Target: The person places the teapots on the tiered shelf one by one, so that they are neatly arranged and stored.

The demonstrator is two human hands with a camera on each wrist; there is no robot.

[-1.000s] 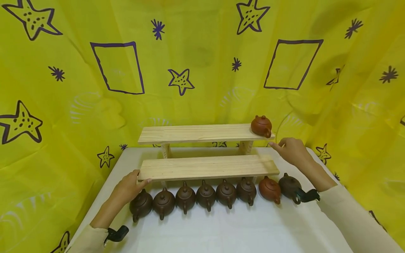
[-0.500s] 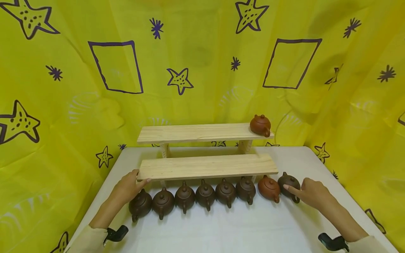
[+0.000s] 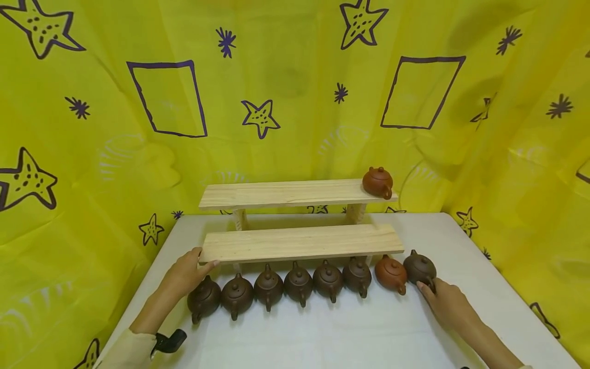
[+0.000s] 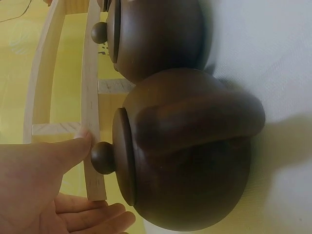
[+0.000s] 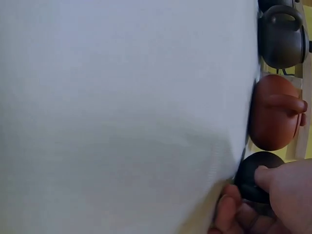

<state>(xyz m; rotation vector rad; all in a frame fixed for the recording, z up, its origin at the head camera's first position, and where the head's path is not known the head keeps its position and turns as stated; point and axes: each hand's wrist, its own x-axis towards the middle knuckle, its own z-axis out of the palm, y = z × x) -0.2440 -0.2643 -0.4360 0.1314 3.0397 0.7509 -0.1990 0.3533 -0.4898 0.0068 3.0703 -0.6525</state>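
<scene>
Right hand (image 3: 446,303): clamped at the handle of the dark grey-brown teapot (image 3: 418,266), thumb to one side of it and fingers curled in on the other.
Dark grey-brown teapot: upright on the desk (image 3: 295,341), at the right end of the near row, just beside the red-brown teapot (image 3: 391,272), lid on, handle toward the near side.
Left hand (image 3: 184,271): gripping the left end of the lower shelf board (image 3: 301,243), thumb at its near edge and fingers round the end.
Nearest to left hand: the leftmost dark brown teapot (image 4: 190,195), upright below the board end, its lid knob just beside the thumb.
Near row: six dark brown teapots (image 3: 269,288), then the red-brown one, then the dark grey-brown one, left to right along the lower board's near edge, handles toward the near side; whether all of them touch, I cannot tell.
Upper shelf board (image 3: 281,193): farther back and higher, bearing an orange-brown teapot (image 3: 378,182) at its right end.
Surroundings: white covering on the desk; yellow curtain (image 3: 295,66) with printed stars and frames behind; black wrist strap (image 3: 170,342) at the left sleeve (image 3: 129,351).
</scene>
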